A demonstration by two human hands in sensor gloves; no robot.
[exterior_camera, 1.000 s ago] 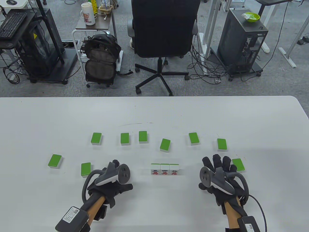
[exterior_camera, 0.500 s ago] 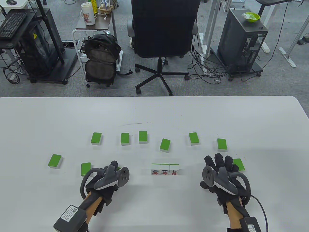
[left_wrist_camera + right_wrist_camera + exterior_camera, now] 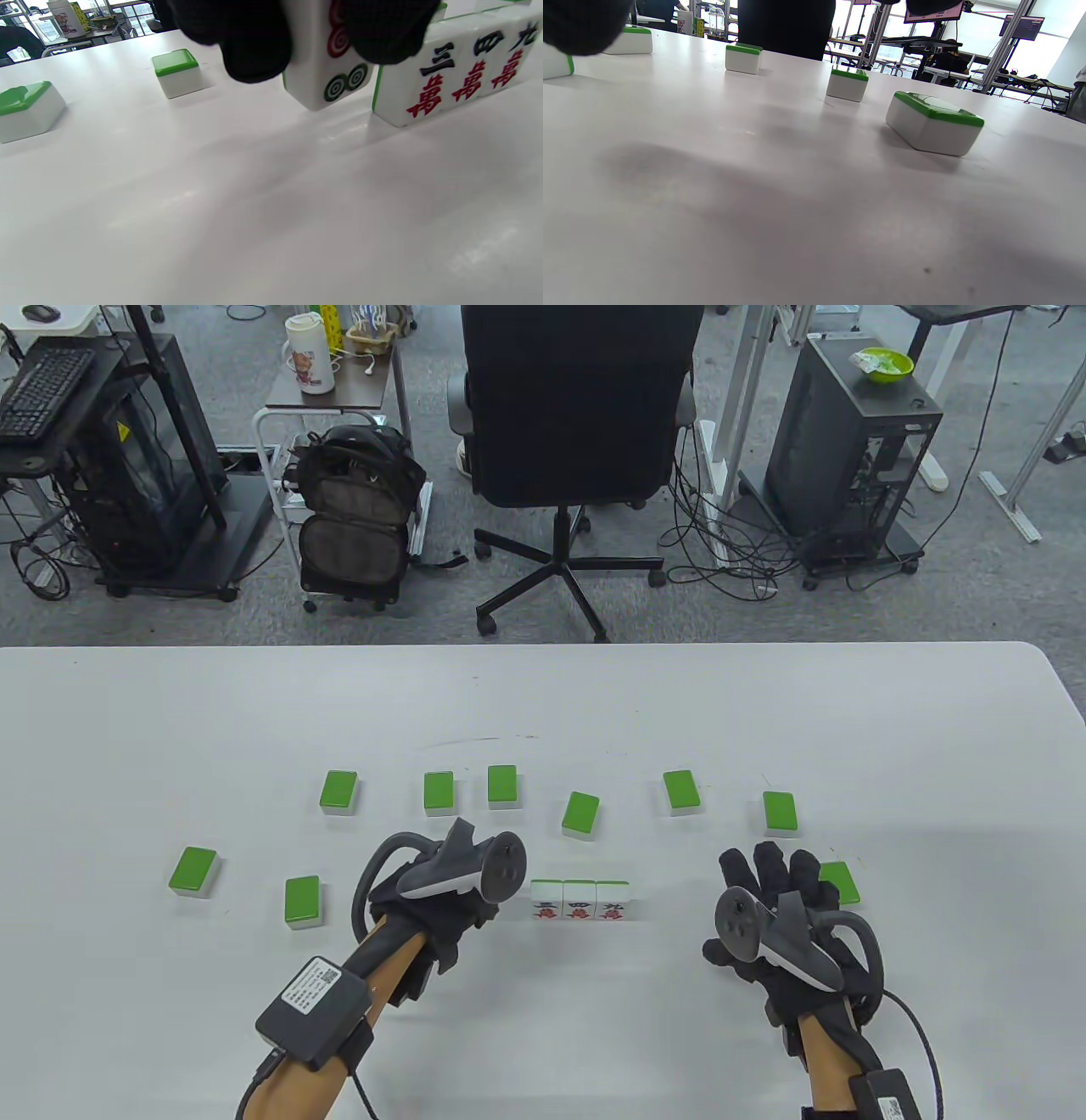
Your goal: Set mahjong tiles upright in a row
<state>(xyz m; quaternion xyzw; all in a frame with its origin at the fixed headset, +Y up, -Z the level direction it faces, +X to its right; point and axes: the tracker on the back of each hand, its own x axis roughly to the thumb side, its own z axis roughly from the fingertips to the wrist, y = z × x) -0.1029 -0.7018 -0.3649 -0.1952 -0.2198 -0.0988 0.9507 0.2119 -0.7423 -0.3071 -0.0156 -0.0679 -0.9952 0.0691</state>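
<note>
Three mahjong tiles (image 3: pixel 579 899) stand upright in a row, faces toward me; they also show in the left wrist view (image 3: pixel 462 76). My left hand (image 3: pixel 496 903) is just left of the row's left end. In the left wrist view its fingers (image 3: pixel 254 46) pinch a circle-suit tile (image 3: pixel 328 72), upright, slightly tilted, just above the table and close beside the row. My right hand (image 3: pixel 772 882) is over the table right of the row, fingers spread and holding nothing, beside a face-down green-backed tile (image 3: pixel 842 882) that also shows in the right wrist view (image 3: pixel 933 123).
Several green-backed tiles lie face down: an arc behind the row from the far left one (image 3: pixel 339 791) to the far right one (image 3: pixel 780 813), plus two at the left (image 3: pixel 194 871) (image 3: pixel 303 901). The white table's (image 3: pixel 543 704) far edge faces an office chair (image 3: pixel 577 407).
My left hand has moved right and a little away from me, from beside the near-left tile to the row's left end, bringing a tile. The right hand has barely shifted.
</note>
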